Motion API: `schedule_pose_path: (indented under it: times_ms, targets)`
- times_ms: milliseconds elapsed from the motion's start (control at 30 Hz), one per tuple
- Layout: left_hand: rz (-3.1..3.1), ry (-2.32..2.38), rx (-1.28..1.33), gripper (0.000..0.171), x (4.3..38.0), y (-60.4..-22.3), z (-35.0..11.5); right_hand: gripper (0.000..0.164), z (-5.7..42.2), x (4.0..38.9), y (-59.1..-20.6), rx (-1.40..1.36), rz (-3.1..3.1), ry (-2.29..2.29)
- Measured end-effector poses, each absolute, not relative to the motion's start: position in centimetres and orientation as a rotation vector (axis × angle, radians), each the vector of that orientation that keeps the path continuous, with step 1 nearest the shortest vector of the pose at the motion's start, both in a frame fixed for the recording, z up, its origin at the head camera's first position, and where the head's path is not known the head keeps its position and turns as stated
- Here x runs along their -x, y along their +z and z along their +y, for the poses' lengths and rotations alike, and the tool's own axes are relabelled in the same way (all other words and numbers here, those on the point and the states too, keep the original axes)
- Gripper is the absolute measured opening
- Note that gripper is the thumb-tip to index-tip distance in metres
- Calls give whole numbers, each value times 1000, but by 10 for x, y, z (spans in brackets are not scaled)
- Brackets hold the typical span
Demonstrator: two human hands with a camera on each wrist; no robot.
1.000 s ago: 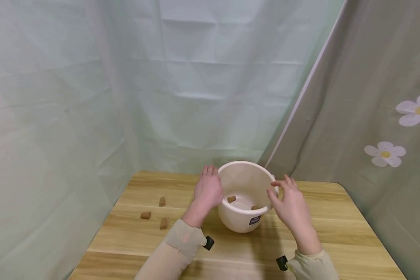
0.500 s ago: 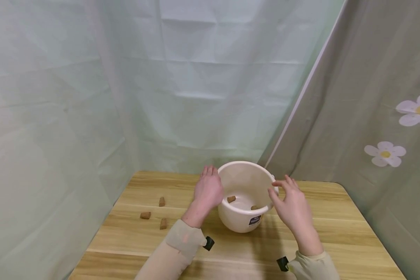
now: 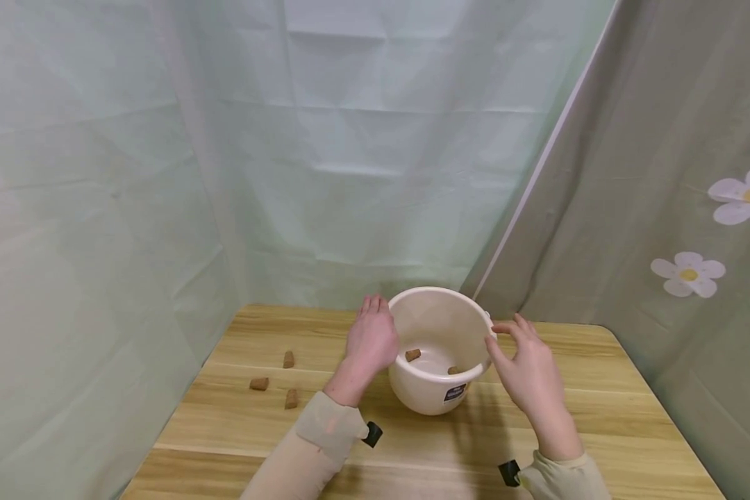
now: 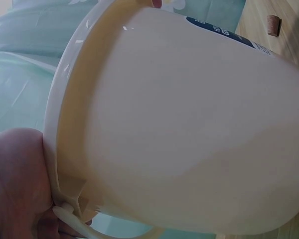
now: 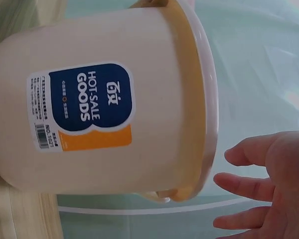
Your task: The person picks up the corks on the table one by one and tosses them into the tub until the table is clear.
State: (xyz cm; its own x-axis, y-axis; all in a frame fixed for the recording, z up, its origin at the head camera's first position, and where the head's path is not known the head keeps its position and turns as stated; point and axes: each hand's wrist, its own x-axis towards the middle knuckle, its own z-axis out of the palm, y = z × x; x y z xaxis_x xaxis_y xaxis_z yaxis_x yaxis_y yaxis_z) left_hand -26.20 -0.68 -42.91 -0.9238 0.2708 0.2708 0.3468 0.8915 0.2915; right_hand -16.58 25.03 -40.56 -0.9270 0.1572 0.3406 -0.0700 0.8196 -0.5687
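I see the left hand (image 3: 372, 337) with its grip curled on the rim of the cream bucket (image 3: 420, 394), standing on the bench (image 3: 612, 403), two corks (image 3: 413, 355) inside. Just beside the opposite rim, the right hand (image 3: 530, 369) has its grip parted, holding nothing

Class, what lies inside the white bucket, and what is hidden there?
Inside the white bucket, the head view shows a left cork and a right cork, the latter partly covered by the near rim. The floor below that rim is hidden; more could lie there.
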Motion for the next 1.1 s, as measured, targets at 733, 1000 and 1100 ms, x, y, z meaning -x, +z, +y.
schedule_pose_path:
  times_ms: [733, 1000, 1100]
  targets:
    - [-2817, -469, 502, 46, 260, -428, -7, 57, 306, 140, -423, 249, -2734, 811]
    - [-2807, -445, 508, 45, 261, -428, -7, 57, 322, 132, -436, 292, -2778, 779]
    - [-2801, -445, 509, 44, 262, -428, -7, 61, 327, 130, -439, 309, -2821, 783]
